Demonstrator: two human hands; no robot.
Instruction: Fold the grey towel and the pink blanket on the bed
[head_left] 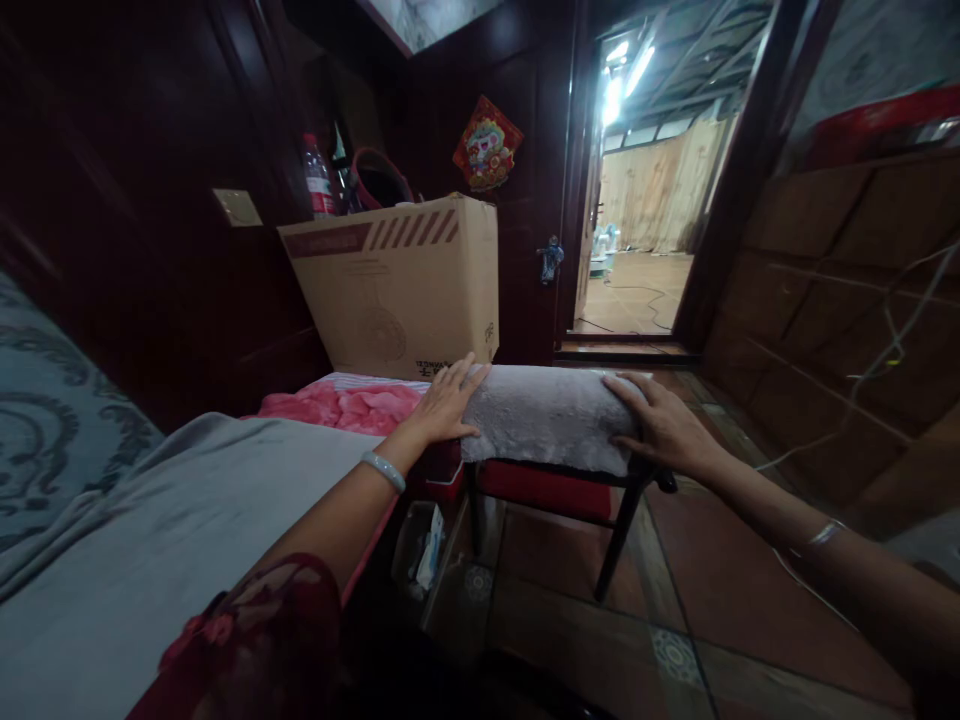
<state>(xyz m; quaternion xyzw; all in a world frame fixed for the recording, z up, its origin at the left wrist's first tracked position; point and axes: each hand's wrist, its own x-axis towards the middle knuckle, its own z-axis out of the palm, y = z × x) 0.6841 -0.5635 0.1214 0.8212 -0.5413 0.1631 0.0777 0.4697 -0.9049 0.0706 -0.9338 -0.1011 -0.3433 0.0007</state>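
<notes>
A folded grey fleecy cloth (551, 415) lies across the top of a dark-framed chair (626, 525) with a red seat (544, 490). My left hand (450, 400) rests on its left end, fingers stretched out flat and thumb spread apart. At the opposite end lies my right hand (664, 420), its fingers extended over the top corner and its thumb lower on the side. Neither hand is closed around the cloth. The underside of the cloth is hidden.
A bed with a grey blanket (195, 540) and pink bedding (345, 405) is at left. Behind stands a large cardboard box (397, 280) with a bottle (319, 180) near its top. Beside the chair is a small bin (412, 550). An open doorway (637, 200) lies beyond; stacked boxes (847, 300) line the right.
</notes>
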